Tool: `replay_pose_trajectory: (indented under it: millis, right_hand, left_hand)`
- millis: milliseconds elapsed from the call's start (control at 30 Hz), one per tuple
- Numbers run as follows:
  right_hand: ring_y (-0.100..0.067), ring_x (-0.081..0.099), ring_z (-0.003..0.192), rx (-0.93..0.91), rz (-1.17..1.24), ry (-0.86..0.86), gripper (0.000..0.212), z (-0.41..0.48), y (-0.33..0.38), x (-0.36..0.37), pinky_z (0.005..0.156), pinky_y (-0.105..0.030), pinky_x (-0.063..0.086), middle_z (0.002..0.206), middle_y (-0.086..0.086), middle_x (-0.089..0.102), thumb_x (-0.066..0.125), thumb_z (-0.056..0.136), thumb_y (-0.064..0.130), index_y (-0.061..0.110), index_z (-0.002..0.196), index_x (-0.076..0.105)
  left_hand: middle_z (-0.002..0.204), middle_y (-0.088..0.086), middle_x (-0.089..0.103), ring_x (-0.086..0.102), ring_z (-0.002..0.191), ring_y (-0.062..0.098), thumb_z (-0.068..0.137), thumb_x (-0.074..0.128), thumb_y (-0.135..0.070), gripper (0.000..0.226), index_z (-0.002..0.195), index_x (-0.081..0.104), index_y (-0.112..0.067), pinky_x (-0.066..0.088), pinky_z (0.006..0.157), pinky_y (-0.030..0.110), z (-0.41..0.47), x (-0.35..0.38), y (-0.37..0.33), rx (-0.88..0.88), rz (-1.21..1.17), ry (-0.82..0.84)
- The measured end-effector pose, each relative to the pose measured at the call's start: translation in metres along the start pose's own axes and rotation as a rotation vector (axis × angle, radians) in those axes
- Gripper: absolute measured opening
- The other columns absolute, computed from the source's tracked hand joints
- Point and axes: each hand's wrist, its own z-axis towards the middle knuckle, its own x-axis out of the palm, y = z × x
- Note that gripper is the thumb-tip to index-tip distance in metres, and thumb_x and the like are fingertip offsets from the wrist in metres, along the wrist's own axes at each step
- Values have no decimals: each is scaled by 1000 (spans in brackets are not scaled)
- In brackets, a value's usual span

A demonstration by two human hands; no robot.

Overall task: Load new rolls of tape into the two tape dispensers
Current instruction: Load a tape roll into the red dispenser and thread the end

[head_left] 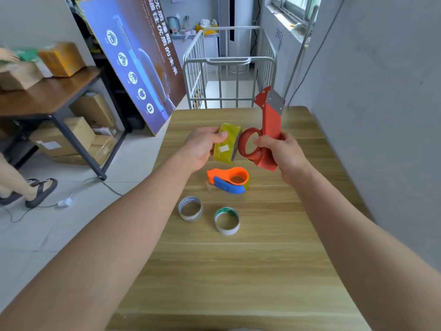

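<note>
My left hand [202, 146] grips a yellowish roll of tape [226, 145] above the wooden table [262, 259]. Right beside the roll, my right hand [284, 154] holds a red tape dispenser [268, 130] with its metal blade end pointing up and its round hub facing the roll. The roll's open side nearly touches the hub. An orange and blue tape dispenser [229, 180] lies on the table just below my hands, with a roll of tape on its hub. Two empty cardboard cores, one grey-rimmed [190, 208] and one green-rimmed [226, 220], stand on the table nearer to me.
A grey wall runs close along the table's right side. A metal railing [229, 68] stands beyond the far edge. At left are a dark table with boxes [47, 91], a leaning poster board [133, 58], and another person's legs in sandals [28, 189].
</note>
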Motion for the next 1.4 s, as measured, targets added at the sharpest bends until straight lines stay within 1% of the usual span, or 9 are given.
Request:
replay_pose_trajectory:
  millis: [200,367,567,733,867,967,1133,1267,1400]
  right_hand:
    - [-24,69,90,8,-33,-25,57,-5,-4,9,83,-42,58,108,-10,68,79,66,24,15,115,50]
    - [-19,66,83,-10,-53,-54,53,-9,-9,15,81,-38,57,105,-5,64,78,71,21,15,113,46]
    - [-27,67,95,-2,-89,-47,65,-8,-13,18,83,-46,58,107,-4,59,79,69,16,14,121,42]
    - [-23,64,91,-12,-172,-18,70,-7,-21,25,77,-40,59,105,-1,58,80,67,14,13,125,41]
    - [-23,65,93,5,-154,-5,71,-5,-28,31,82,-42,57,107,-2,59,81,66,14,13,126,42]
    - [-16,63,80,13,-129,25,68,-4,-27,34,69,-31,56,99,1,60,80,68,12,12,125,43]
    - [-17,66,73,41,-162,178,66,-4,-20,42,56,-27,54,94,1,62,77,69,8,10,127,44]
    - [-28,68,91,52,-218,273,72,-4,-22,47,70,-39,59,107,-6,62,79,68,11,11,130,44]
    - [-23,66,84,61,-173,359,67,-6,-26,53,59,-32,57,117,-12,59,76,71,7,11,130,44]
  left_hand:
    - [108,12,66,61,103,28,86,62,-17,25,109,63,-8,46,96,42,-6,-11,3,27,115,-24]
    - [107,10,67,64,98,25,67,79,-12,47,111,59,-12,52,84,39,-13,-17,6,82,361,-31]
    - [94,0,59,57,83,18,68,65,-4,47,112,55,-19,47,68,31,-19,-23,6,149,630,12]
    - [127,0,47,47,112,19,71,62,4,56,115,58,-30,48,88,34,-18,-32,9,236,859,99]
    - [126,-1,51,51,111,19,75,53,11,56,113,54,-31,50,85,39,-18,-43,17,231,786,133]
    - [130,3,51,44,124,16,75,51,13,53,114,49,-21,44,97,32,-16,-49,22,188,708,125]
    - [122,6,58,52,117,17,77,50,13,45,111,52,-16,42,101,34,-14,-47,25,204,720,130]
    - [128,8,56,50,123,17,78,49,10,46,120,51,-7,38,101,25,-13,-47,25,155,672,108]
    - [124,10,59,54,117,21,80,46,7,40,117,52,-8,44,96,29,-10,-52,28,89,612,44]
